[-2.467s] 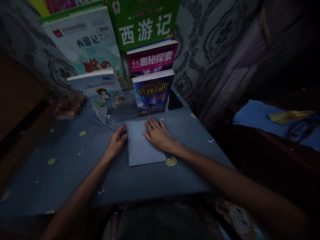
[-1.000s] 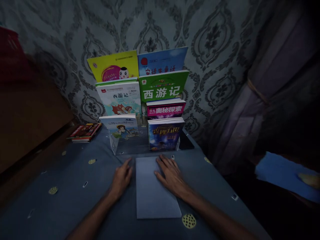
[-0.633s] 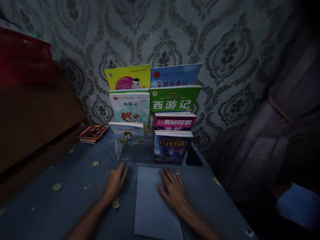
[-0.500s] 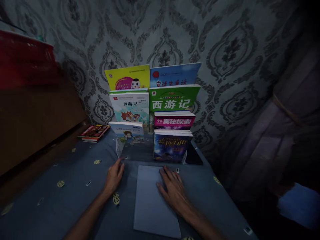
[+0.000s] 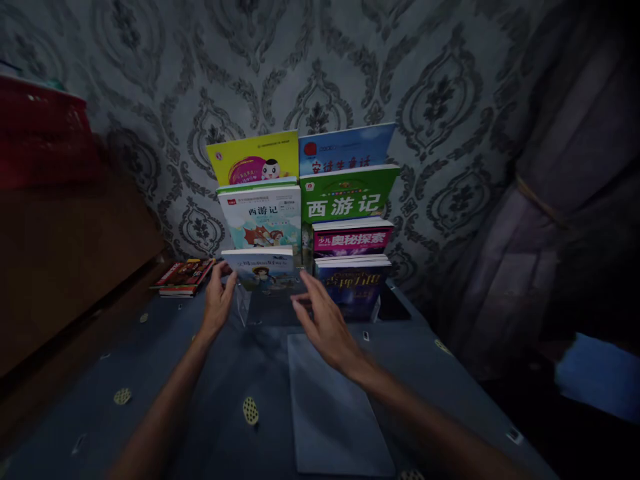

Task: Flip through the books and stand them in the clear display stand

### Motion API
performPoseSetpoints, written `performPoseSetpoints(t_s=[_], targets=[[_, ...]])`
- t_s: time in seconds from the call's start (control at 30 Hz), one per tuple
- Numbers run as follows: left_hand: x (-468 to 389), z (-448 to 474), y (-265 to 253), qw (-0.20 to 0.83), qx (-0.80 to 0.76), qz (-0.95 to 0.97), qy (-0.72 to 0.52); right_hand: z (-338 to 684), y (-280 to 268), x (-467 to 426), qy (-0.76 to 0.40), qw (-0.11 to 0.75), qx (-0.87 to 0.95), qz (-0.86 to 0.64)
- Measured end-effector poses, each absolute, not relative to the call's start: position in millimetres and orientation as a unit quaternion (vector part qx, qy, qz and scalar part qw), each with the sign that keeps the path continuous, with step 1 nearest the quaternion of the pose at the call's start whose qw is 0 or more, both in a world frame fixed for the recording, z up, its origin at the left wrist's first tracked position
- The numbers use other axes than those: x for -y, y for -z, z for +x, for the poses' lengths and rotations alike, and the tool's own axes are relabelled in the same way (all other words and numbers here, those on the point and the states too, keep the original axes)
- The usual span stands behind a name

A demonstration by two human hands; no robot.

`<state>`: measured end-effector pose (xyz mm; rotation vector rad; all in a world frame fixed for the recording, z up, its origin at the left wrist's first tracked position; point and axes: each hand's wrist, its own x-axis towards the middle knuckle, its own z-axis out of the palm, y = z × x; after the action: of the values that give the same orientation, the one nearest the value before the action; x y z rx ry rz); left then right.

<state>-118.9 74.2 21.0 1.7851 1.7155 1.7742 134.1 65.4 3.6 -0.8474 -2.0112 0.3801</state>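
A light-covered picture book point(image 5: 266, 272) with a figure in a hat leans in the lowest left tier of a clear stand point(image 5: 243, 308). My left hand point(image 5: 219, 297) is at that book's left edge, fingers curved and apart; whether it touches the cover is hard to see. Off the book's right side hovers my right hand point(image 5: 325, 323), open, its fingers spread and pointing toward it. Below the right hand a plain grey-blue flat item point(image 5: 335, 413), like a face-down book or folder, lies on the cloth.
Behind stand a white book point(image 5: 263, 220), a yellow book point(image 5: 255, 155), a blue book point(image 5: 347, 147) and a green book point(image 5: 350, 193). Pink books point(image 5: 353, 239) and dark-blue books point(image 5: 350, 287) fill the right side. A small book stack point(image 5: 183, 277) lies left, near a brown box point(image 5: 75, 267).
Both hands have risen off the table and moved forward to either side of the front left book. My right hand has left the flat grey-blue item. The view has shifted slightly.
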Motion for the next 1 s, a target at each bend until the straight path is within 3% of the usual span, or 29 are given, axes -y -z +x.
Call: performPoseSetpoints(t_s=[0.17, 0.37, 0.73, 1.0], targets=[[-91.7, -119.0, -22.3, 0.079, -0.548, 0.614, -0.562, 94.7, -25.3, -113.8, -0.113, 0.466, 0.779, -0.404], [-98.8, -117.8, -33.9, 0.031, -0.556, 0.626, -0.546, 86.9, -36.6, -141.3, -0.134, 0.518, 0.745, -0.398], [-113.9, -128.1, -49.2, -0.119, -0.632, 0.643, -0.417, 82.7, -52.2, -153.7, -0.168, 0.455, 0.753, -0.444], [-110.6, -135.6, -58.0, -0.13, -0.626, 0.655, -0.403, 76.2, -48.2, -152.1, -0.091, 0.464, 0.755, -0.454]])
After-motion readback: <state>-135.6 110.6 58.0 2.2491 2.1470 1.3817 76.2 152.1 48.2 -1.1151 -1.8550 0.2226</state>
